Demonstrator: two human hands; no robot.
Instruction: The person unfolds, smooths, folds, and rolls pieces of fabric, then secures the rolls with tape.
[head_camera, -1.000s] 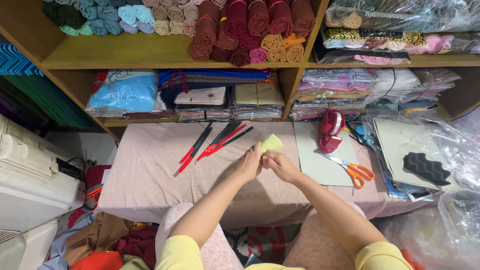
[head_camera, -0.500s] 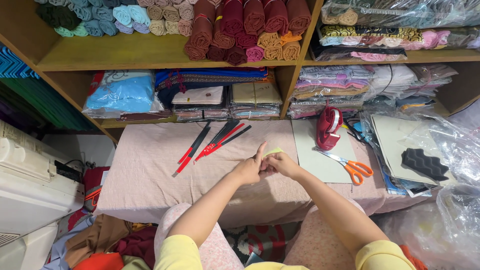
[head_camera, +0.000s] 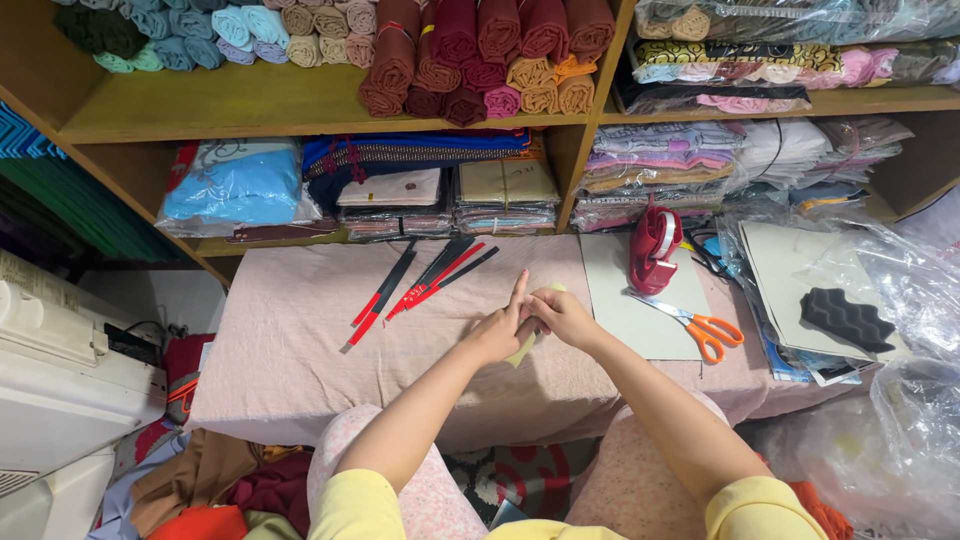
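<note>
Together, the left hand (head_camera: 497, 335) and right hand (head_camera: 562, 316) pinch a pale green scrap (head_camera: 524, 348) mid-desk (head_camera: 290, 330), its length hanging toward the near edge.

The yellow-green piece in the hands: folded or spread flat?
Cannot tell: the left hand and right hand cover most of the yellow-green piece; only small edges show.

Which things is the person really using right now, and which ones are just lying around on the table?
In use:
- left hand
- right hand
- small yellow-green piece pinched between both hands

Just lying about:
- red and black strips
- orange scissors
- red tape dispenser
- grey card sheet
- black wavy foam
</note>
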